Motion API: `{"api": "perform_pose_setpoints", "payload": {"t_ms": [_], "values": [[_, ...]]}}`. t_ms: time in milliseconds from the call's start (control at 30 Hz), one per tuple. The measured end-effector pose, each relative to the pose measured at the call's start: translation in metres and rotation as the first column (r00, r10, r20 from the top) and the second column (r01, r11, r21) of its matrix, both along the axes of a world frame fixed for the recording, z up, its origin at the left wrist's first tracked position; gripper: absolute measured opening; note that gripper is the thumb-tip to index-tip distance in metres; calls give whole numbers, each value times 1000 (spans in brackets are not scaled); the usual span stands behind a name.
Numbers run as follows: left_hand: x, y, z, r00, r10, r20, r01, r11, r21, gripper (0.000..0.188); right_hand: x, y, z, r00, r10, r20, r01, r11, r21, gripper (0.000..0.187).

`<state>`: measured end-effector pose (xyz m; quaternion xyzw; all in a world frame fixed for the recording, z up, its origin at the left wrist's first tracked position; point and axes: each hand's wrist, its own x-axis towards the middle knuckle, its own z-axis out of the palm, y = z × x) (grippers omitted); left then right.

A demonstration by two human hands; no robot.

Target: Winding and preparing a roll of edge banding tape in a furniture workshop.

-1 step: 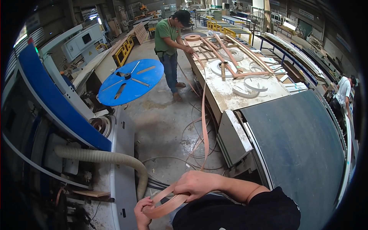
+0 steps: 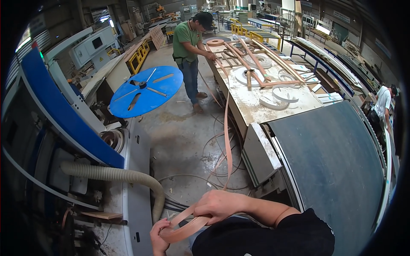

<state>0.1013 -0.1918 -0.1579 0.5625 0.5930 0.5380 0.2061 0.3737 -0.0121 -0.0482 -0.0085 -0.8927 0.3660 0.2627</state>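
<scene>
at near centre, left of a dark flat bed, the left hand curls around the left side of a looped tan strip; the right hand clenches its right side.

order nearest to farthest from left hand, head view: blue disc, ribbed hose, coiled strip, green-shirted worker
1. coiled strip, in the left hand
2. ribbed hose, ahead
3. blue disc, farther ahead, left
4. green-shirted worker, beyond, right of disc
</scene>
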Motion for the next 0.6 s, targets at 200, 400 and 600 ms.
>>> {"api": "perform_pose_setpoints", "payload": {"t_ms": [200,400,600], "values": [[50,0,98,997,-65,-45,60,992,-109,37,-4,1,-5,997,-7,81,0,997,80,25],[63,-5,92,942,-19,-335,-42,984,-174,29,-8,-2,-1,998,20,53,-25,993,113,28],[57,-8,97,937,85,-338,-108,993,-51,21,-8,2,7,998,-27,-60,37,983,182,61]]}}
